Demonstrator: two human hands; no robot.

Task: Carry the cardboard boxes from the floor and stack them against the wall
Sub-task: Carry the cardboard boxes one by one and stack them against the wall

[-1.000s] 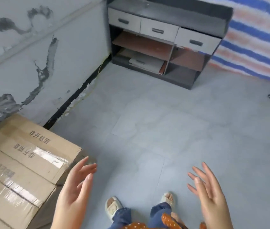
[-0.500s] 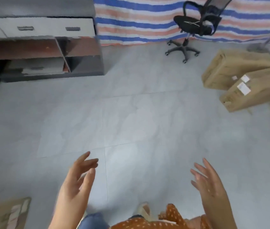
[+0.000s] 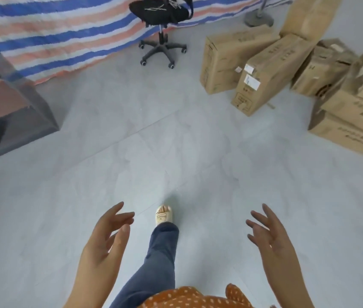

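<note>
Head view, the only one. Both hands are empty: left hand (image 3: pixel 107 238) and right hand (image 3: pixel 269 236) are held out low in the frame, fingers spread and relaxed, each grip slack, touching nothing.

The cardboard boxes (image 3: pixel 262 70) lie clustered on the floor (image 3: pixel 176 152) at upper right, well apart from the hands. No stacking wall shows here, so finished work cannot be checked.

Judgement: between loads, walking toward the pile; one foot (image 3: pixel 163 215) is stepped forward. Everything visible is still to carry.

Count:
- boxes: at least seven, right-hand ones blurred and cut by the frame edge;
- office chair (image 3: pixel 162 16): one, top centre;
- dark cabinet (image 3: pixel 13 110): one, left edge;
- striped tarp (image 3: pixel 53 34): one, upper left.
</note>
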